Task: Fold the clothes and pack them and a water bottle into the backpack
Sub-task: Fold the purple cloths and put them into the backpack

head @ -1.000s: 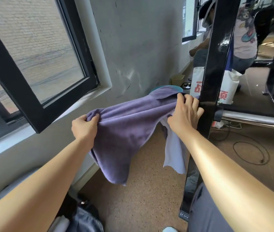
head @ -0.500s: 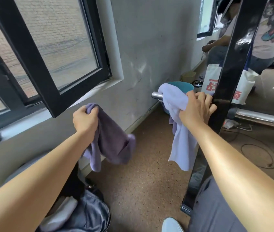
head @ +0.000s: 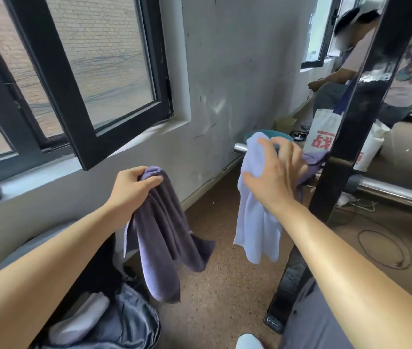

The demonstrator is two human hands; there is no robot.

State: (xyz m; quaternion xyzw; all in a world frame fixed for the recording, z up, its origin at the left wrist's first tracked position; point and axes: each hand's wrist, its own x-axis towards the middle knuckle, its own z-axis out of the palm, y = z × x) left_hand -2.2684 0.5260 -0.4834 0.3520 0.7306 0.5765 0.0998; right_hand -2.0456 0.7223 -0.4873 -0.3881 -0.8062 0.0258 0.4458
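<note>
Grey plaster wall (head: pixel 225 71) fills the far side of my view, with a black-framed window (head: pixel 86 79) swung open on the left and a brown speckled floor (head: pixel 225 285) below it.

I see the left hand (head: pixel 134 187) raised in front of the window sill. Its fingers and thumb are curled tightly round the top of a dark purple cloth (head: pixel 159 235). This cloth hangs down from the fist in long folds, free in the air, and its lower end is above the backpack (head: pixel 129 318). The backpack stands open on the floor at the lower left, near the wall. A pale folded piece (head: pixel 81 321) lies inside it.

To the right, a pale lilac cloth (head: pixel 255 222) is draped over the end of a chrome bar (head: pixel 239 147) and hangs down from there. The right hand (head: pixel 273 177) lies against the upper part of this cloth. Its fingers are spread and only half bent, but they are blurred, so I cannot tell if they pinch the fabric or only touch it.

Just beside this hand a glossy black post (head: pixel 356 147) goes up through the picture. Behind the bar I see a teal basin (head: pixel 279 134) and a white bag with red print (head: pixel 323 137). Farther back on the right stands another person (head: pixel 401 79).
</note>
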